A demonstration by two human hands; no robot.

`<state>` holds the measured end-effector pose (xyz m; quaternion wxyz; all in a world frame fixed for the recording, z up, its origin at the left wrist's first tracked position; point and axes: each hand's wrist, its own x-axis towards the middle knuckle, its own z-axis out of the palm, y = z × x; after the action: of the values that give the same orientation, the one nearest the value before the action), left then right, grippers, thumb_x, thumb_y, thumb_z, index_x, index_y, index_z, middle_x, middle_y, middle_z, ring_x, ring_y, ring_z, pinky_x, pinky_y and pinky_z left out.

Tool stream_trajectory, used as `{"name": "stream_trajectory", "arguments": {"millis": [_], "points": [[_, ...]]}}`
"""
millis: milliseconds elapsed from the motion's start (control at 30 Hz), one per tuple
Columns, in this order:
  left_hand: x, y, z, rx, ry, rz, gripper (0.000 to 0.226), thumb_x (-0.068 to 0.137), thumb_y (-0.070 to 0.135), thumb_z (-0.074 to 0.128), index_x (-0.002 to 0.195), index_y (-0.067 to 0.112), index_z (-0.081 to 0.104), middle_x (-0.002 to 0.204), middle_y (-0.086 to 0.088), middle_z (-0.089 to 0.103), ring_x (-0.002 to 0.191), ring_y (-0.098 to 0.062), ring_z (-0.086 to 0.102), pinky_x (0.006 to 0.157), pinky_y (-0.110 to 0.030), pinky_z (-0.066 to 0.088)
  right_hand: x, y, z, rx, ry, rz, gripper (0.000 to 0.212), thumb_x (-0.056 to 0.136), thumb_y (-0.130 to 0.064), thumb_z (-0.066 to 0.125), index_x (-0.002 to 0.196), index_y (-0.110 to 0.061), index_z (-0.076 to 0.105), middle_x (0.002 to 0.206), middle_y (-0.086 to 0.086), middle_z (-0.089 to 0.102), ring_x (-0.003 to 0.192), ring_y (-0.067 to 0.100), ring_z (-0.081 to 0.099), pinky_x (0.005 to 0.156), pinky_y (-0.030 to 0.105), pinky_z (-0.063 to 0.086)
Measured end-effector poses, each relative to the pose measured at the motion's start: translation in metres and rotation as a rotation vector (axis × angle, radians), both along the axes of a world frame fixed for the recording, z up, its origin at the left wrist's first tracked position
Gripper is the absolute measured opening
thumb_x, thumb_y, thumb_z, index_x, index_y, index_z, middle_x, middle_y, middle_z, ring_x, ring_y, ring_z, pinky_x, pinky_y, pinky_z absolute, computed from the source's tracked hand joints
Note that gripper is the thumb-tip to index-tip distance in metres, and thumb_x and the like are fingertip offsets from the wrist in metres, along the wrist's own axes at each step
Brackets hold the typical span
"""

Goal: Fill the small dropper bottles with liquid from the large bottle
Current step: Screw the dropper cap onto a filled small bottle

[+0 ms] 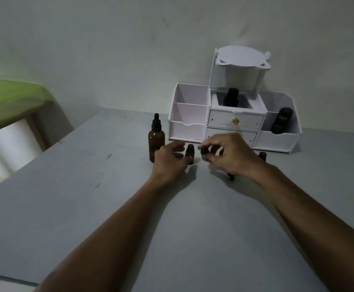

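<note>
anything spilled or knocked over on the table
No spill shows on the grey table. One small dark dropper-like piece lies flat by the right hand, probably a removed cap. The large amber bottle and small bottle stand upright.

Dim, greyish light with soft grain throughout. Both forearms throw faint shadows across the table (66, 207). Wide-angle bending bows the edges (worst at the left), and the right hand (228, 154) blurs slightly.
</note>
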<state>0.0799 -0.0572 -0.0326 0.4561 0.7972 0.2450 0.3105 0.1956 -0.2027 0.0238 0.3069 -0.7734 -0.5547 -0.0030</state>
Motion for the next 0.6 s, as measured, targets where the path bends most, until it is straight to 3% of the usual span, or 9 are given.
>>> {"name": "stream_trajectory", "arguments": {"millis": [67,133,233,300,467,600], "points": [[0.002,0.002,0.0,-0.017,0.005,0.001,0.053,0.081,0.016,0.079,0.131,0.01,0.062,0.12,-0.005,0.069,0.097,-0.013,0.068,0.087,-0.026,0.054,0.006,0.005,0.011,0.199,0.111,-0.021,0.026,0.085,-0.014,0.076,0.111,-0.016,0.073,0.101,-0.005,0.074,0.082,-0.007,0.067,0.075,0.006,0.052],[0.002,0.004,-0.001,-0.016,0.014,-0.001,0.049,0.081,0.016,0.08,0.127,0.011,0.065,0.116,-0.003,0.071,0.093,-0.007,0.067,0.087,-0.022,0.054,0.008,0.014,0.018,0.338,0.277,-0.034,0.022,0.086,-0.012,0.074,0.108,-0.014,0.075,0.094,-0.004,0.075,0.081,0.001,0.072,0.076,0.014,0.057],[0.002,0.005,-0.001,0.015,0.015,-0.008,0.039,0.081,0.014,0.079,0.118,0.012,0.071,0.108,0.0,0.074,0.083,0.005,0.063,0.079,-0.005,0.046,0.006,0.027,0.017,0.375,0.426,-0.029,0.021,0.087,-0.006,0.072,0.108,-0.009,0.074,0.088,0.002,0.075,0.077,0.011,0.073,0.071,0.021,0.06],[0.002,0.006,-0.002,0.033,0.008,-0.011,0.036,0.08,0.014,0.079,0.115,0.013,0.073,0.106,0.0,0.075,0.079,0.01,0.061,0.073,0.003,0.041,0.005,0.033,0.012,0.359,0.439,-0.037,0.021,0.086,-0.005,0.073,0.106,-0.009,0.075,0.089,0.003,0.076,0.078,0.012,0.073,0.071,0.022,0.06],[0.001,0.007,-0.002,0.05,0.012,-0.021,0.035,0.08,0.014,0.079,0.115,0.013,0.073,0.106,-0.001,0.075,0.08,0.006,0.063,0.073,0.002,0.043,0.005,0.04,-0.001,0.295,0.382,-0.089,0.02,0.084,-0.011,0.076,0.103,-0.01,0.077,0.092,0.004,0.077,0.083,0.02,0.075,0.073,0.027,0.063],[0.002,0.01,-0.005,0.05,0.009,-0.022,0.036,0.081,0.013,0.079,0.116,0.011,0.072,0.107,-0.002,0.075,0.077,0.013,0.058,0.067,0.006,0.04,0.005,0.041,0.001,0.363,0.36,-0.105,0.019,0.084,-0.014,0.076,0.103,-0.011,0.077,0.092,0.004,0.077,0.083,0.017,0.075,0.077,0.029,0.062]]}}
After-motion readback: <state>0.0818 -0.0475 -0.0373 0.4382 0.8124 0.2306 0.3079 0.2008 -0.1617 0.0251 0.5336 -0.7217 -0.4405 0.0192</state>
